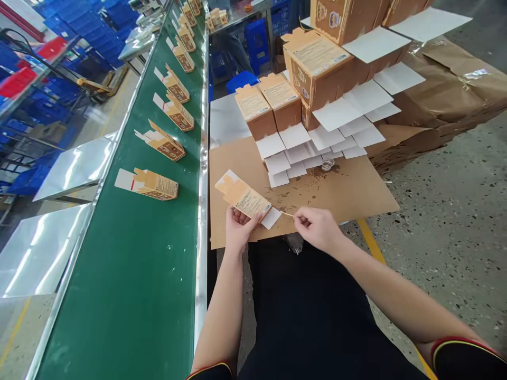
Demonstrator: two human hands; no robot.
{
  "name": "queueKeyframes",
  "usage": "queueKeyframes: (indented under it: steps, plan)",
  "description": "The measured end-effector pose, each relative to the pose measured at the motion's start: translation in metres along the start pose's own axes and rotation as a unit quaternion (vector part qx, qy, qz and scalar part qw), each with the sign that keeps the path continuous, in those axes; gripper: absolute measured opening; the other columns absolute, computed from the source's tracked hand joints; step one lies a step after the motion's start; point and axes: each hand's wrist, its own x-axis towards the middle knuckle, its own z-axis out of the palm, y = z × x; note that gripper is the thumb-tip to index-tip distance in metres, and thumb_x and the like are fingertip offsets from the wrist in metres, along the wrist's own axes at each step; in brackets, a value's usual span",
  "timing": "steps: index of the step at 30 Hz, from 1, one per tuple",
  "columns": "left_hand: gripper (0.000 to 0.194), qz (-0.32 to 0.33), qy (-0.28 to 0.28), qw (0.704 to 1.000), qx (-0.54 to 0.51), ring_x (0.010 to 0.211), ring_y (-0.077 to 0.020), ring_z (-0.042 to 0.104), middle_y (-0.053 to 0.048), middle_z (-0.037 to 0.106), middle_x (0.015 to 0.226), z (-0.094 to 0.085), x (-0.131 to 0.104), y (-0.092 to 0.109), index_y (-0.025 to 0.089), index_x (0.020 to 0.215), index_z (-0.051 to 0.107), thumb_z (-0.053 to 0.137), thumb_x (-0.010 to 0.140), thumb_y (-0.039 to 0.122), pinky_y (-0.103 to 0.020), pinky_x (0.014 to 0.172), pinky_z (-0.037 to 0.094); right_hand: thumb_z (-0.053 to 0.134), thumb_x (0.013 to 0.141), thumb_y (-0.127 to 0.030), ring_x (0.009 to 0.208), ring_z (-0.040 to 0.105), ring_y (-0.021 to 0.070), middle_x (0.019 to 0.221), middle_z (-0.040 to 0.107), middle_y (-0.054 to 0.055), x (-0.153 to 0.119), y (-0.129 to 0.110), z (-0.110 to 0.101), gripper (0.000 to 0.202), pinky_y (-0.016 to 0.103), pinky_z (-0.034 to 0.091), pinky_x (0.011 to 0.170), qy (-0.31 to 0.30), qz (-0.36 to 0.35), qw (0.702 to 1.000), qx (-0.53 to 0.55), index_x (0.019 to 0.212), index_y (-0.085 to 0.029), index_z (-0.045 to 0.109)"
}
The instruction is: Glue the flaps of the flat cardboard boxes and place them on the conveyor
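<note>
My left hand point(240, 228) is closed round a small printed carton point(247, 200), tan with a white flap standing out at its lower right end. The carton is tilted above a cardboard sheet point(340, 192). In my right hand point(317, 224), thumb and fingers pinch a thin pale stick point(286, 214). The stick's far end is at the carton's white flap; whether it touches cannot be made out. Beyond my hands, several like cartons point(279, 95) are stacked with white flaps point(295, 136) pointing toward me.
Left of me runs a green conveyor belt point(150, 274) with a metal edge point(203, 184). A row of cartons point(158, 184) lies along it. Brown wrapped bundles point(447, 95) stand at the right. Further off are blue crates point(87, 26), and a person's legs point(233, 50) behind a table.
</note>
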Motion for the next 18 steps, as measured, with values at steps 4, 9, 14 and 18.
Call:
queueKeyframes:
  steps: [4,9,14,18]
  plan:
    - [0.095,0.006,0.005,1.000,0.012,0.127,-0.0364,0.081,-0.015,0.079,0.132,0.000,0.000,-0.002,0.027,0.126,0.059,0.114,0.055,0.056,-0.056,0.112,0.066,0.058,0.096,-0.013,0.060,0.053,0.0155,0.066,0.059,0.000,0.001,0.000,0.041,0.026,0.028,0.038,0.062,-0.025,-0.013,0.999,-0.025,0.074,-0.024,0.049]
    - [0.091,0.033,-0.031,0.998,0.053,0.126,-0.0334,0.080,-0.014,0.076,0.134,0.006,-0.009,0.015,0.027,0.130,0.054,0.112,0.063,0.048,-0.050,0.108,0.067,0.056,0.098,-0.013,0.061,0.051,0.0153,0.067,0.058,0.000,-0.005,-0.003,0.050,0.026,0.028,0.037,0.063,-0.051,-0.045,0.998,-0.003,0.076,-0.024,0.048]
    - [0.089,0.070,-0.004,0.988,0.135,0.129,-0.0370,0.077,-0.014,0.075,0.129,0.015,-0.022,0.018,0.026,0.127,0.052,0.111,0.062,0.040,-0.053,0.110,0.065,0.059,0.101,-0.019,0.059,0.054,0.0137,0.068,0.062,-0.001,-0.034,-0.012,0.034,0.023,0.026,0.044,0.062,-0.021,-0.024,0.996,0.084,0.078,-0.024,0.056]
    - [0.084,0.068,0.025,0.975,0.212,0.124,-0.0371,0.078,-0.014,0.074,0.126,0.015,-0.030,0.010,0.026,0.127,0.053,0.108,0.064,0.033,-0.053,0.109,0.064,0.061,0.102,-0.028,0.057,0.056,0.0128,0.067,0.065,-0.001,-0.050,-0.013,0.012,0.024,0.025,0.047,0.058,0.009,0.029,0.992,0.123,0.078,-0.024,0.063]
